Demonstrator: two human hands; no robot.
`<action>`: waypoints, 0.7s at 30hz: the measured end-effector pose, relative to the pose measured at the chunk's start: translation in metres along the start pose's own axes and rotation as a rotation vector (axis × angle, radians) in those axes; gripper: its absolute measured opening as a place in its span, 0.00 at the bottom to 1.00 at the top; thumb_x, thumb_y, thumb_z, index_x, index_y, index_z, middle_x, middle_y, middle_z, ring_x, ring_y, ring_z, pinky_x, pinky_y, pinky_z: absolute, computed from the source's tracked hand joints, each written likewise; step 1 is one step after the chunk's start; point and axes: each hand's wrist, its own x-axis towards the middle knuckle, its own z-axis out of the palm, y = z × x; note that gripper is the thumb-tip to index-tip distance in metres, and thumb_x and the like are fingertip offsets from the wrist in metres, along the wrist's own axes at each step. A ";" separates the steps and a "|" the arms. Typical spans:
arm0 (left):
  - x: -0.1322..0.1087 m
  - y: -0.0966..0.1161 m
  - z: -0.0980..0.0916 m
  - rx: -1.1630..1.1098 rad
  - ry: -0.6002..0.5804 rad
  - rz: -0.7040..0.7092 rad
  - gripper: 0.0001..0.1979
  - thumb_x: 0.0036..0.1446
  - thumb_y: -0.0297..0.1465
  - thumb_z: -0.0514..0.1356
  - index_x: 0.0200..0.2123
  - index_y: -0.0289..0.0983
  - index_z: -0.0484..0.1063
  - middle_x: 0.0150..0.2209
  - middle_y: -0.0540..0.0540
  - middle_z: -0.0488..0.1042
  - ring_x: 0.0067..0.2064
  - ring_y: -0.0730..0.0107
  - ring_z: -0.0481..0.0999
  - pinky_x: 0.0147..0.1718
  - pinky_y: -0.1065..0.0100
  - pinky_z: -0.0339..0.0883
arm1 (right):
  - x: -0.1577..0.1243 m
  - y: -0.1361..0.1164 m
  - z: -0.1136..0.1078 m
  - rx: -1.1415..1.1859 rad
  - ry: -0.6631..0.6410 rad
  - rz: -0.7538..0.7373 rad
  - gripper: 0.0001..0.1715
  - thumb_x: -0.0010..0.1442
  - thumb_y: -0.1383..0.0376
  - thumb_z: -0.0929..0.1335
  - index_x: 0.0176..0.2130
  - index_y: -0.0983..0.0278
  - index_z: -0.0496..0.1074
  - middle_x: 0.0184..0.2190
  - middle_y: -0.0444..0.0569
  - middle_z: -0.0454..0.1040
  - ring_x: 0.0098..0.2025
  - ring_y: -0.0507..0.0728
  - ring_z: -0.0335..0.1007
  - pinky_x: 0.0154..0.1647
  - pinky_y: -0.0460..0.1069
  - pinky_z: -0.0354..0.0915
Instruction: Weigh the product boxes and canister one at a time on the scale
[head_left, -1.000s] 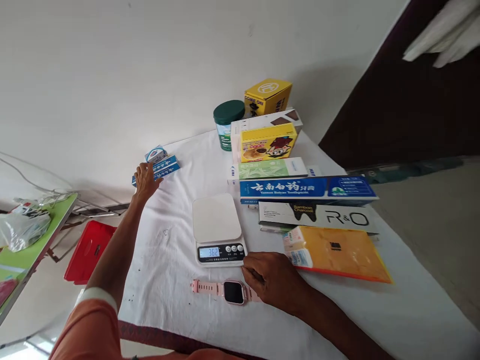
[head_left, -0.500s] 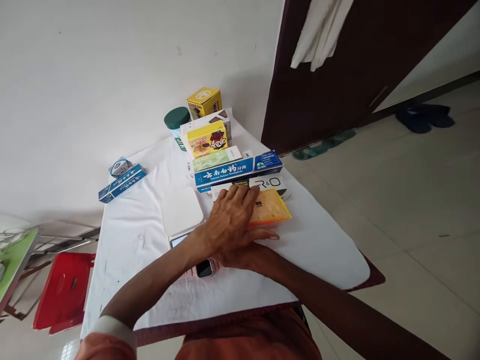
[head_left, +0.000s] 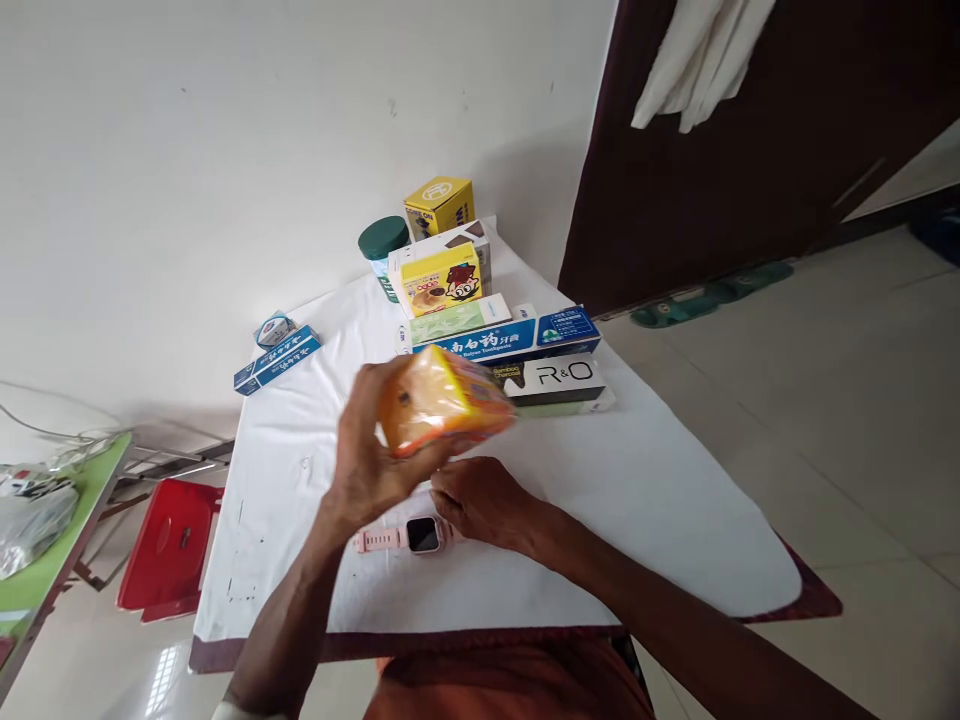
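My left hand [head_left: 367, 460] grips an orange-and-yellow packet [head_left: 427, 400] in shiny clear film, held up off the table and slightly blurred. Close below it, my right hand [head_left: 487, 500] is closed by the table surface, its fingers curled; whatever they hold is hidden. A pink smartwatch [head_left: 425, 535] lies flat just left of that hand, and its strap runs towards the fingers. Behind the packet are a black-and-white R&O toothpaste box [head_left: 562, 376] and a long blue toothpaste box [head_left: 517, 338], partly covered by it.
Farther back stand a yellow cartoon box [head_left: 442, 280], a green-lidded jar [head_left: 384, 240] and a yellow cube-shaped box [head_left: 441, 207]. Another blue toothpaste box [head_left: 277, 360] lies at the table's left edge beside a small blue-and-white box [head_left: 274, 329]. A red stool [head_left: 169, 545] is left of the table.
My left hand has lifted the orange-and-yellow packet off the table and brought it left, uncovering the R&O box. My right hand stays near the watch. The white scale is now hidden; the view has shifted.
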 end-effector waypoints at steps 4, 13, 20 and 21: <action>-0.007 -0.043 -0.040 0.153 0.105 -0.104 0.33 0.54 0.43 0.78 0.59 0.41 0.73 0.49 0.45 0.78 0.48 0.59 0.80 0.47 0.59 0.78 | -0.007 0.001 -0.012 0.004 -0.001 0.013 0.16 0.70 0.68 0.66 0.29 0.64 0.72 0.32 0.50 0.81 0.32 0.54 0.71 0.33 0.51 0.52; -0.019 -0.106 -0.044 0.163 -0.031 -0.251 0.33 0.49 0.37 0.78 0.58 0.40 0.75 0.48 0.44 0.77 0.47 0.58 0.80 0.47 0.57 0.78 | -0.007 0.012 -0.008 0.092 0.222 0.018 0.22 0.65 0.72 0.65 0.23 0.60 0.52 0.21 0.42 0.66 0.24 0.50 0.51 0.31 0.49 0.48; -0.019 -0.106 -0.048 0.098 -0.125 -0.204 0.38 0.54 0.45 0.76 0.65 0.44 0.72 0.59 0.39 0.75 0.58 0.50 0.78 0.58 0.51 0.75 | -0.006 0.017 -0.007 0.123 0.287 -0.024 0.22 0.69 0.68 0.63 0.25 0.59 0.52 0.21 0.42 0.65 0.24 0.50 0.55 0.31 0.49 0.50; -0.024 -0.107 -0.049 0.070 -0.084 -0.212 0.41 0.54 0.49 0.76 0.67 0.44 0.71 0.62 0.38 0.74 0.61 0.48 0.77 0.60 0.50 0.74 | -0.006 0.018 -0.007 0.125 0.291 -0.023 0.22 0.70 0.67 0.62 0.25 0.59 0.53 0.21 0.42 0.66 0.24 0.51 0.56 0.31 0.49 0.51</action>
